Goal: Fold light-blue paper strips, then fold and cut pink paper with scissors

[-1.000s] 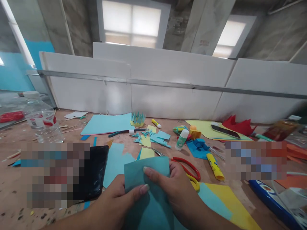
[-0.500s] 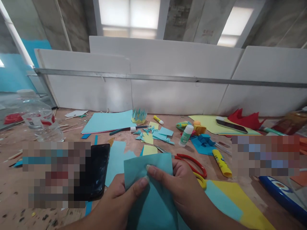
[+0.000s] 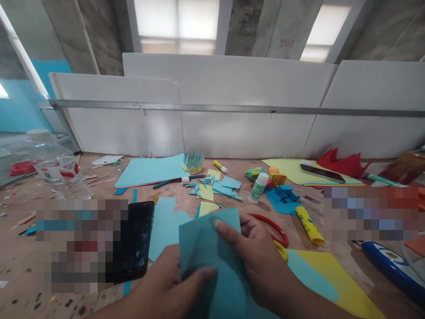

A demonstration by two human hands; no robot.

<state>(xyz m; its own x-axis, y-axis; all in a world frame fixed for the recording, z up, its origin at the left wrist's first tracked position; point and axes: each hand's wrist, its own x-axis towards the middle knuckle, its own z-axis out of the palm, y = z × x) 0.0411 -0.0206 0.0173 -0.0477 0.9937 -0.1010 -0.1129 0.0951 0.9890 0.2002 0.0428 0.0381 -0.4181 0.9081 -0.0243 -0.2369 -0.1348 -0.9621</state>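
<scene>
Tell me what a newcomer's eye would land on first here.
First, the light blue paper at the bottom middle, held between the left hand and right hand. Next, the bright red spiky paper at the back right, behind a phone. Then the small spiky blue-and-yellow crown at the back, left of centre.

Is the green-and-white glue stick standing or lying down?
Standing: the glue stick rests on one end, its white end uppermost.
</scene>
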